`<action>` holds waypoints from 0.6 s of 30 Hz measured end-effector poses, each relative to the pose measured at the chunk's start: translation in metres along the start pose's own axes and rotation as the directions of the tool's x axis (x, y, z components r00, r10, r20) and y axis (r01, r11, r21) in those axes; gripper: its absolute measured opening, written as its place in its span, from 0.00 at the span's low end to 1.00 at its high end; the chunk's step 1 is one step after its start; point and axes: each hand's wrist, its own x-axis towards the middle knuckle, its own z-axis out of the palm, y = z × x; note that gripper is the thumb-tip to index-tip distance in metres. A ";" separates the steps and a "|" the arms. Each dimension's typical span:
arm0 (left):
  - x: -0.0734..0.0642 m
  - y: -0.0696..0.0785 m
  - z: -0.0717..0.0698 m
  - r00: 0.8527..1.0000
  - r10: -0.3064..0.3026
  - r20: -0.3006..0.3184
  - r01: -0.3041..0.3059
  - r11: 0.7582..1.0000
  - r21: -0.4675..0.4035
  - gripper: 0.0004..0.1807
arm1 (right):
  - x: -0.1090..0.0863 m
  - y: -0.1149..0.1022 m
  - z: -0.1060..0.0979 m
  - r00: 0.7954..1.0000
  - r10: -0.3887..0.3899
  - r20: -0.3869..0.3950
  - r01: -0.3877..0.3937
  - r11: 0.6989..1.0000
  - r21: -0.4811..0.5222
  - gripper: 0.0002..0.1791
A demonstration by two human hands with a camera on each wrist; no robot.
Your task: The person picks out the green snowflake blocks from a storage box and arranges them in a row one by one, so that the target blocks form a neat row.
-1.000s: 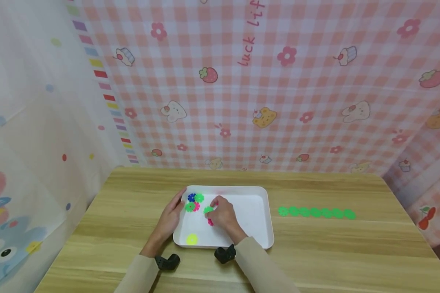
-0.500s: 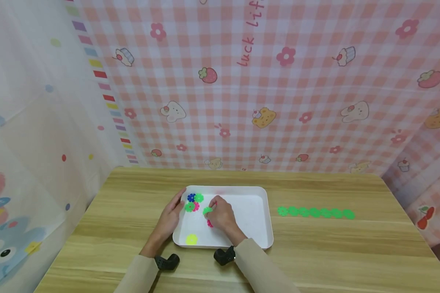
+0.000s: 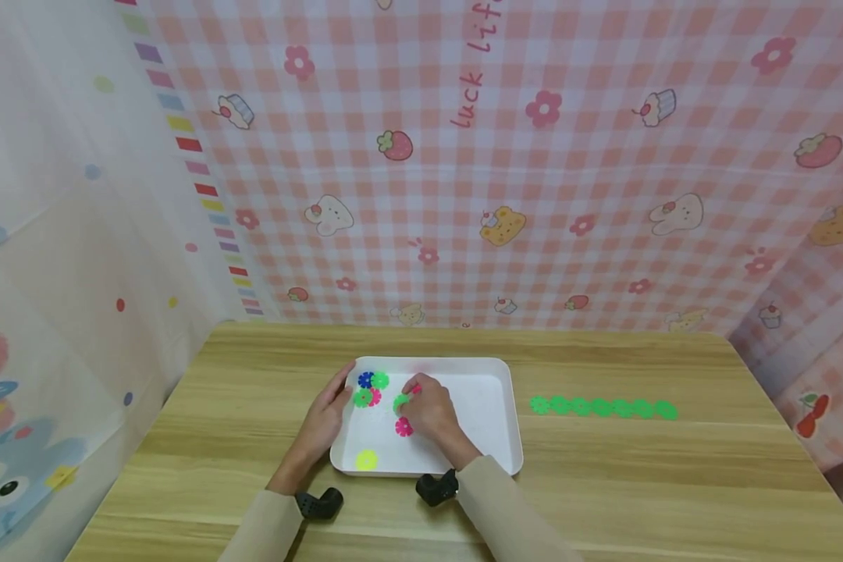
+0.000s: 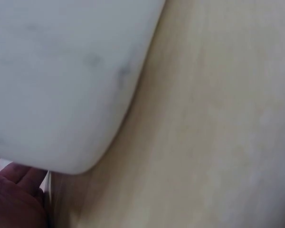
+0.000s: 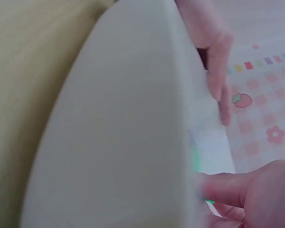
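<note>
A white tray (image 3: 478, 414) lies on the wooden table. My left hand (image 3: 325, 414) grips its left rim, thumb over the edge and fingers along the outside. Inside the tray, my right hand (image 3: 431, 410) pinches a green snowflake disc (image 3: 400, 403), partly covered by the fingertips. A pink snowflake disc (image 3: 403, 427) lies just below that hand, and a bit of pink shows behind its fingers. At the tray's upper left are a blue disc (image 3: 366, 380), green discs (image 3: 380, 380) and a pink one (image 3: 375, 397), overlapping. A yellow disc (image 3: 367, 460) sits at the lower left.
Right of the tray, a row of several green snowflake discs (image 3: 602, 407) runs across the table (image 3: 604, 484). A pink checked cloth (image 3: 464, 195) hangs behind the table's far edge. Black wrist devices (image 3: 438, 488) sit at both cuffs.
My right hand has shifted slightly right, with the green disc at its fingertips. The pink disc below the hand is now more fully visible. My left hand stays at the tray's rim.
</note>
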 end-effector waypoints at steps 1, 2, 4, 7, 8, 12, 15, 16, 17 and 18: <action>0.000 0.000 0.000 1.000 0.001 -0.001 -0.001 1.000 0.000 0.27 | 0.000 0.000 -0.002 1.000 -0.001 -0.003 0.001 1.000 0.003 0.09; 0.000 0.000 0.000 1.000 0.001 -0.002 -0.001 1.000 0.000 0.27 | 0.000 0.001 -0.005 1.000 -0.001 -0.006 0.001 1.000 0.002 0.09; -0.001 0.001 0.000 1.000 0.005 -0.002 -0.005 1.000 -0.002 0.27 | 0.000 0.001 -0.010 1.000 -0.014 -0.014 0.014 1.000 0.011 0.09; -0.001 0.001 0.000 1.000 0.010 0.000 -0.010 1.000 -0.002 0.27 | -0.001 0.003 -0.020 0.999 -0.039 -0.020 0.039 0.999 0.015 0.10; -0.001 0.001 0.001 1.000 0.012 0.000 -0.012 1.000 -0.002 0.27 | -0.002 0.004 -0.023 0.999 -0.045 -0.021 0.046 0.999 0.017 0.10; -0.001 0.001 0.000 1.000 0.011 -0.001 -0.011 1.000 0.002 0.27 | -0.003 0.007 -0.038 0.997 -0.065 -0.035 0.066 0.998 0.024 0.10; -0.001 0.001 0.000 1.000 0.008 -0.004 -0.008 1.000 0.007 0.27 | -0.004 0.009 -0.049 0.996 -0.066 -0.054 0.068 0.997 0.024 0.09; 0.000 0.001 0.000 1.000 0.008 -0.004 -0.008 1.000 0.008 0.27 | -0.004 0.009 -0.053 0.996 -0.063 -0.061 0.065 0.998 0.024 0.09; 0.000 0.001 0.000 1.000 0.007 -0.004 -0.006 1.000 0.012 0.27 | -0.004 0.010 -0.057 0.996 -0.061 -0.067 0.063 0.998 0.024 0.09; 0.000 0.001 0.000 1.000 0.006 -0.003 -0.006 1.000 0.013 0.27 | -0.004 0.011 -0.060 0.996 -0.056 -0.073 0.058 0.998 0.024 0.09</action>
